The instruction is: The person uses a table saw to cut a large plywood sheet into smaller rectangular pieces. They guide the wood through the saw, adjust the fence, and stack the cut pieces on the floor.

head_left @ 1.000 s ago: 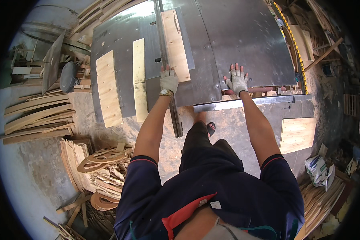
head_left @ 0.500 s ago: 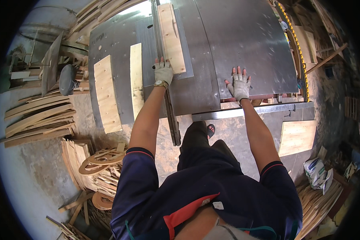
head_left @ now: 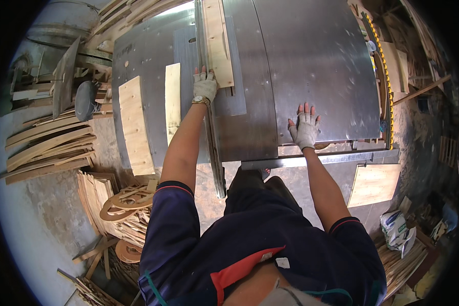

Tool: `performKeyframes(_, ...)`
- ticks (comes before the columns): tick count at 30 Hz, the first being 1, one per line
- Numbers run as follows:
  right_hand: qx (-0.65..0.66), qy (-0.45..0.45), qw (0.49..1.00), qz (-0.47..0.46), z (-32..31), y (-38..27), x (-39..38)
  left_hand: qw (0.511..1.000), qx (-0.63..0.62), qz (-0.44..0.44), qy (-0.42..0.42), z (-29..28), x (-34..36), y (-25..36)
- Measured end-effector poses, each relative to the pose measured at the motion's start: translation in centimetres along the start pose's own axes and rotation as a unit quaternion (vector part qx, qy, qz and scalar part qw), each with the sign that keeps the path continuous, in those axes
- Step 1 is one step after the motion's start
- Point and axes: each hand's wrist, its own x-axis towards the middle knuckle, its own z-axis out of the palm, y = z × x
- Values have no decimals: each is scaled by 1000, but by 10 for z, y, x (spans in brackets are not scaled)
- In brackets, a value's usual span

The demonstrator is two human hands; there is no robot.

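The wooden board (head_left: 215, 48) has slid forward along the fence (head_left: 213, 145); left hand (head_left: 205, 86) loosely spread, right hand (head_left: 305, 131) spread wide.

Open tabletop (head_left: 321, 66) right of obstructing rail (head_left: 215, 158) and plank (head_left: 218, 51)

Taken from head height through a wide fisheye lens, the left of a side-by-side pair worn by the person at work. Looks steeply down and slightly ahead, over a dark shirt (head_left: 270, 224) close below to a metal table (head_left: 319, 66) across the upper middle. Places the left hand (head_left: 205, 87) left of center and the right hand (head_left: 305, 131) to the right, both at arm's length. Catches the floor (head_left: 207, 209) farther below, between body and table. Sweeps out to wooden strips (head_left: 51, 148) at far left and a bag (head_left: 397, 232) at lower right. Bends straight edges toward a dark, round rim. Upright, unmirrored.
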Motion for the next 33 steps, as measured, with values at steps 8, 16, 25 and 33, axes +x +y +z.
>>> performKeyframes(8,10,-28,1000,2,2,3,-2,1000,7,-1,-2,1,30,-14)
performKeyframes(16,9,-5,1000,-14,7,6,-3,1000,5,-13,6,-6,59,-24)
performKeyframes(25,15,-5,1000,-16,8,7,-4,1000,2,-13,-23,-7,90,-38)
performKeyframes(33,33,10,999,1,8,7,-5,998,-37,-39,31,21,156,-66)
